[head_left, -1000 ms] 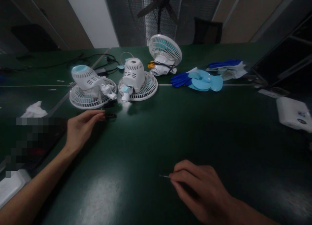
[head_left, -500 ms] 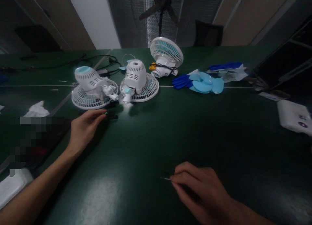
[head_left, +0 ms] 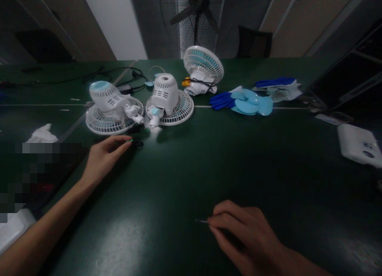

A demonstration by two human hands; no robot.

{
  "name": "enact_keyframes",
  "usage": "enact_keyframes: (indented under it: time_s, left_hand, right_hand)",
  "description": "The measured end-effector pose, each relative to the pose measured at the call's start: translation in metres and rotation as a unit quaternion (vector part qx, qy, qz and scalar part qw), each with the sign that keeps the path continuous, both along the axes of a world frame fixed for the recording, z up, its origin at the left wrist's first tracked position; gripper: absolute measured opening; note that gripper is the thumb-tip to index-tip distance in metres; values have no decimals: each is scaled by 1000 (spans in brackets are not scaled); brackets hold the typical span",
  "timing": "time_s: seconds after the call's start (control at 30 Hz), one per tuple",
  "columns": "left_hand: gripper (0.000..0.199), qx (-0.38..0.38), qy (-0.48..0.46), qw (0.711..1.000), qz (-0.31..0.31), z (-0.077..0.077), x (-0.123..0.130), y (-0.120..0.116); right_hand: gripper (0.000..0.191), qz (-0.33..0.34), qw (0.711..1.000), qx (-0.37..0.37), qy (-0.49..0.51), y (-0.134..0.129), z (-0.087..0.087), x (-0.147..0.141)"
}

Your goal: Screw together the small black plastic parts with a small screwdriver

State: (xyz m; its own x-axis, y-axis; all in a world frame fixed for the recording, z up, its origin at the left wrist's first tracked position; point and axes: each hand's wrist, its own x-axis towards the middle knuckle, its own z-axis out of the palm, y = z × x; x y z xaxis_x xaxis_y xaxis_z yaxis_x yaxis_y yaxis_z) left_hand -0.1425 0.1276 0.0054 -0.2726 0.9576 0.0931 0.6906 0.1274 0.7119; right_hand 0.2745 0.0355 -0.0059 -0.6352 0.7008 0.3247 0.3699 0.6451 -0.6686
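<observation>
My left hand [head_left: 104, 154] is stretched forward to the left, thumb and fingertips pinched on a small green-and-black piece [head_left: 137, 143] low over the table. Its exact kind is too dark to make out. Just beyond those fingers lies a white fan [head_left: 104, 98], face down on its round grille. A second white fan [head_left: 165, 94] rests the same way to its right. My right hand [head_left: 247, 232], nearer to me, pinches a thin metal rod [head_left: 201, 221] whose tip points left. The rest of the rod is hidden in the fingers.
A third small fan [head_left: 203, 69] stands tilted at the back. Light-blue fan blades [head_left: 250, 102] and blue gloves [head_left: 221, 100] lie to its right. A white box [head_left: 358, 144] is at the far right, crumpled white tissue [head_left: 41, 134] at the left. Black cables [head_left: 110, 71] run along the back.
The view has shifted very slightly. My left hand has edged a little to the right with the green-and-black piece; the right hand keeps its pinch on the rod, almost still.
</observation>
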Motion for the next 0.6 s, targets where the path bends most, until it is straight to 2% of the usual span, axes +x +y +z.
enact_keyframes:
  time_s: [0.2, 0.6]
  left_hand:
    - [48, -16, 33, 999, -16, 2, 7, 1]
    - [48, -10, 16, 1000, -14, 3, 14, 4]
  right_hand:
    - [19, -2, 1000, 2, 3, 0, 0, -1]
    - [19, 1, 1000, -8, 5, 0, -3, -1]
